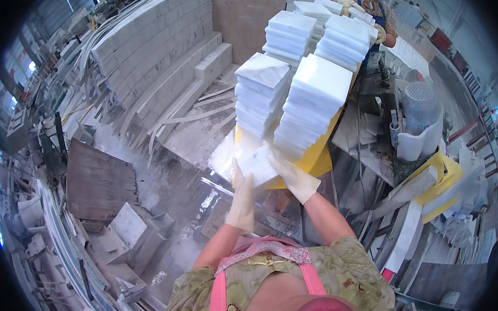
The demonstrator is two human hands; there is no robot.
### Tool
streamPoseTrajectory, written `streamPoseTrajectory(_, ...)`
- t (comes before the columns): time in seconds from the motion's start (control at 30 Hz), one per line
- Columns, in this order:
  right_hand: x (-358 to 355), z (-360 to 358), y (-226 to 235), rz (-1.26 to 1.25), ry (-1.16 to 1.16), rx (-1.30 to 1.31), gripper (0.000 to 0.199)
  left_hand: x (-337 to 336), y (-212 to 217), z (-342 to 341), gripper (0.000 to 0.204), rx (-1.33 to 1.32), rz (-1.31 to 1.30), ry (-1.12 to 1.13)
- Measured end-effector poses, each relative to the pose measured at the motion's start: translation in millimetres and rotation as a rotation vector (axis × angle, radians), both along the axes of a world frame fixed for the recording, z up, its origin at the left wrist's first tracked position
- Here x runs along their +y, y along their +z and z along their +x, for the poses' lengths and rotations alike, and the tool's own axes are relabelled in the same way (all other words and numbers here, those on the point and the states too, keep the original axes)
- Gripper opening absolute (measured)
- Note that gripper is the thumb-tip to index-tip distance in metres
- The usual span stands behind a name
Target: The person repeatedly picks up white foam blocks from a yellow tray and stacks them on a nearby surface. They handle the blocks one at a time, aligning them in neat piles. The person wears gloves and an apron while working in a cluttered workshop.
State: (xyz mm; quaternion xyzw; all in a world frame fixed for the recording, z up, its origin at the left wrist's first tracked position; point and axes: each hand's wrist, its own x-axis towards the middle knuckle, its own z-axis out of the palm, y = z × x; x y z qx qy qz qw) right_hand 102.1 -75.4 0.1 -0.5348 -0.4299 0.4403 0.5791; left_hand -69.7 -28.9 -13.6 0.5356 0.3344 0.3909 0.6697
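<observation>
A white marble tile (257, 166) is held between my two gloved hands, close to the near end of the tile stacks. My left hand (241, 199), in a pale glove, presses against its left edge with the fingers pointing forward. On the opposite edge, my right hand (294, 177) wears a matching glove and grips the tile's right side. Another white slab (222, 154) shows just left of the held tile. Behind it rise a left stack of white tiles (257, 102) and a right stack (313, 105), the latter over a yellow sheet (319, 163).
More tile stacks (339, 39) stand farther back, where a co-worker's gloved hand (379, 34) touches them. A wall of pale stone blocks (154, 32) runs along the left. A grey motor (419, 102) stands at right. Stone offcuts (128, 226) and a brown board (98, 181) lie lower left.
</observation>
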Motion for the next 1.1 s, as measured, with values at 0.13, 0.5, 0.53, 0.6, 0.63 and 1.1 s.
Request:
streamPoseTrajectory(0.13,-5.1,-0.6,12.1,-0.03,-0.004,-0.049,0.065,26.1,-13.5,-1.4,0.102,0.151,0.117,-0.09)
streamPoseTrajectory(0.5,-3.8,5.8,-9.6,-0.077,-0.028,-0.342,0.064,47.1,87.9,29.2,0.131,1.145,1.15,-0.463)
streamPoseTrajectory(0.53,-6.0,6.7,-13.1,-0.042,-0.031,-0.417,0.064,46.4,85.8,34.5,0.13,1.159,1.11,-0.443)
streamPoseTrajectory(0.6,-9.8,5.6,-16.0,0.034,-0.044,-0.565,0.065,46.3,81.0,42.9,0.128,1.19,0.988,-0.489)
streamPoseTrajectory(0.63,-12.5,4.6,-15.9,0.069,-0.054,-0.637,0.066,44.6,78.4,46.0,0.125,1.212,0.999,-0.462)
streamPoseTrajectory(1.1,-61.4,6.2,-19.3,0.021,-0.267,-0.184,0.052,43.7,71.5,49.9,0.087,1.175,0.989,-0.386)
